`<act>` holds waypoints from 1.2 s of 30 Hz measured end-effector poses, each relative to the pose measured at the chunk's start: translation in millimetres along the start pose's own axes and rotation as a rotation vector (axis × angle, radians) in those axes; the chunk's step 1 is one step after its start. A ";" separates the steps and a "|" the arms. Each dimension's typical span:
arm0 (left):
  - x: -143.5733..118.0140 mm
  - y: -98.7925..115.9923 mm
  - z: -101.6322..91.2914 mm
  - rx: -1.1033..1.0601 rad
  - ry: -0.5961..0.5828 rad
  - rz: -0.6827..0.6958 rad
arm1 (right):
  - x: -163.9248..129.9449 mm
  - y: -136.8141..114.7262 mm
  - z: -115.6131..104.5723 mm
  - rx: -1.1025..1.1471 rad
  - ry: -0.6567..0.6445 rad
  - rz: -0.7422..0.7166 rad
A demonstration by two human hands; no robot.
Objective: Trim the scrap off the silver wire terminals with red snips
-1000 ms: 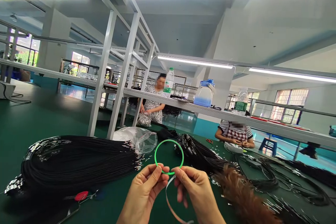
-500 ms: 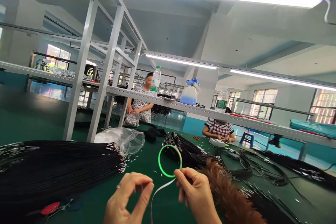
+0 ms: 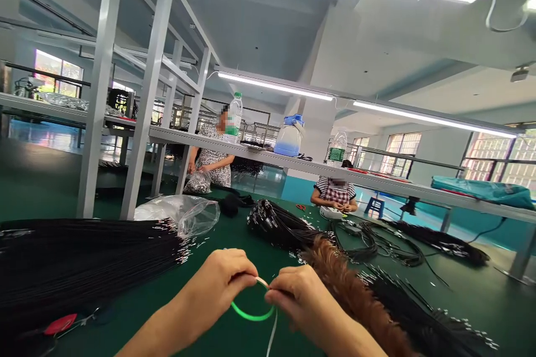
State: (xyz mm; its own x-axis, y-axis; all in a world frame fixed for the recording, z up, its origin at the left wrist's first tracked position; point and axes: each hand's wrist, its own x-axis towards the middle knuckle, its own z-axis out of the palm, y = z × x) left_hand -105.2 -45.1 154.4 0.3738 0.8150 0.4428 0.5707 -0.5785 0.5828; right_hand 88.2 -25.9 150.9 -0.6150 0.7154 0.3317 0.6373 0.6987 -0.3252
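Between my hands is a thin green ring [image 3: 252, 318], its lower curve hanging below my fingers. My left hand [image 3: 220, 284] is closed in a pinch at the ring's upper left. At its upper right my right hand [image 3: 304, 295] pinches the ring too, with thumb and bent fingers. A short pale stretch of the ring shows between the two sets of fingertips. From beside my right fingers a narrow white strip [image 3: 272, 336] hangs down; where its upper end is held is hidden.
Bundles of black cords [image 3: 92, 256] lie left on the green table, with more cords [image 3: 280, 226] ahead. A brown feathery strip [image 3: 347, 287] lies right of my right hand. A clear plastic bag [image 3: 196, 215] is ahead. Two people sit or stand beyond the raised shelf [image 3: 259, 155].
My left hand has moved right and taken hold of the ring. The ring has come lower and turned, its top now between both hands. The camera view has shifted right.
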 end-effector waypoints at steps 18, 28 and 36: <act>-7.2 -29.1 32.9 -0.956 0.349 -0.459 | -1.6 11.3 13.7 0.857 0.166 0.339; -8.2 -28.6 58.9 -1.301 0.519 -0.570 | -1.4 17.7 37.7 1.003 0.357 0.373; -2.4 -26.9 89.1 -1.456 0.638 -0.697 | -5.6 18.1 58.0 1.098 0.507 0.407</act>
State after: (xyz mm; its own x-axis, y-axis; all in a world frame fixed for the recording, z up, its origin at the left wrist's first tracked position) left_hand -56.4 -28.4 77.0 -0.1645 0.9717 -0.1697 -0.7207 -0.0009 0.6933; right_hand 76.3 -16.7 91.8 -0.0666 0.9641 0.2572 -0.1290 0.2473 -0.9603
